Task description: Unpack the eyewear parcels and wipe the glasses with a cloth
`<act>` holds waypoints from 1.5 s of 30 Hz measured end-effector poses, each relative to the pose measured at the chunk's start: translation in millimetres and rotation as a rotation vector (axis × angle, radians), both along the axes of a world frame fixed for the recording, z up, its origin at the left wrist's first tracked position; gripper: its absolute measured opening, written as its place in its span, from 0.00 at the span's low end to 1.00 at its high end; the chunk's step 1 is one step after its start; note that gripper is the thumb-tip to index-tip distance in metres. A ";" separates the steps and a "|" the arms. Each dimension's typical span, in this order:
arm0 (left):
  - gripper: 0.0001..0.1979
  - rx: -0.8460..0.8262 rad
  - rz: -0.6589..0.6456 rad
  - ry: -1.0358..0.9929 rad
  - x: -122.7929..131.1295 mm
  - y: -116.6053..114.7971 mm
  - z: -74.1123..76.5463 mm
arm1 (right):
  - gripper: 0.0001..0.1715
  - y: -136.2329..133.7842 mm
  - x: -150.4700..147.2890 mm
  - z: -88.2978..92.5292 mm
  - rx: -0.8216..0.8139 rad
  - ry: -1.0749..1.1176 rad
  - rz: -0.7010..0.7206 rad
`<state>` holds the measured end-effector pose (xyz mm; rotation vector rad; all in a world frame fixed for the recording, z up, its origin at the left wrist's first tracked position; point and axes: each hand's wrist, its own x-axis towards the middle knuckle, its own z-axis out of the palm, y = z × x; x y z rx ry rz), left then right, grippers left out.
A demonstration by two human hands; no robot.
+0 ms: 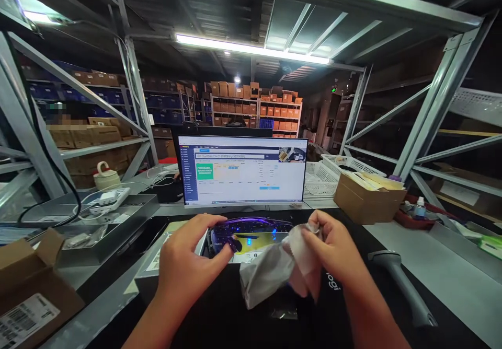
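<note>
My left hand (192,257) grips one end of a pair of dark wraparound sunglasses (221,236) between thumb and fingers. Their wide, glossy lens carries purple, blue and yellow reflections. Pinched in my right hand (329,239) is a thin grey cleaning cloth (270,270) with a zigzag edge. It hangs in folds in front of the right part of the sunglasses and hides some of them. Beside my left wrist, partly behind the hand, sits a light-topped box (149,265). Below the cloth, a small clear plastic piece (284,313) lies on the black desk mat (227,317).
A monitor (243,182) stands behind my hands. At right are a barcode scanner (406,286), a cardboard box (368,200) and white baskets (319,179). An open carton (31,291) and a metal tray (105,234) stand at left. Steel rack posts flank the desk.
</note>
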<state>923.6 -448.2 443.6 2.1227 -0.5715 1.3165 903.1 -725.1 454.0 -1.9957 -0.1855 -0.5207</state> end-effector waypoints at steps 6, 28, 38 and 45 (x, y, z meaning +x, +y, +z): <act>0.11 0.105 0.036 -0.060 -1.0 -23.4 -8.6 | 0.22 43.4 6.1 -14.1 0.666 -0.001 0.178; 0.18 0.371 -0.201 -0.100 -1.1 -27.7 -17.4 | 0.30 38.5 4.2 -8.8 0.913 0.239 0.563; 0.11 0.277 -0.256 -0.074 3.5 -33.5 -19.5 | 0.32 42.7 10.6 -13.6 0.993 0.137 0.396; 0.11 0.240 -0.231 -0.071 2.7 -39.7 -20.3 | 0.31 38.8 13.6 -14.8 0.948 0.111 0.370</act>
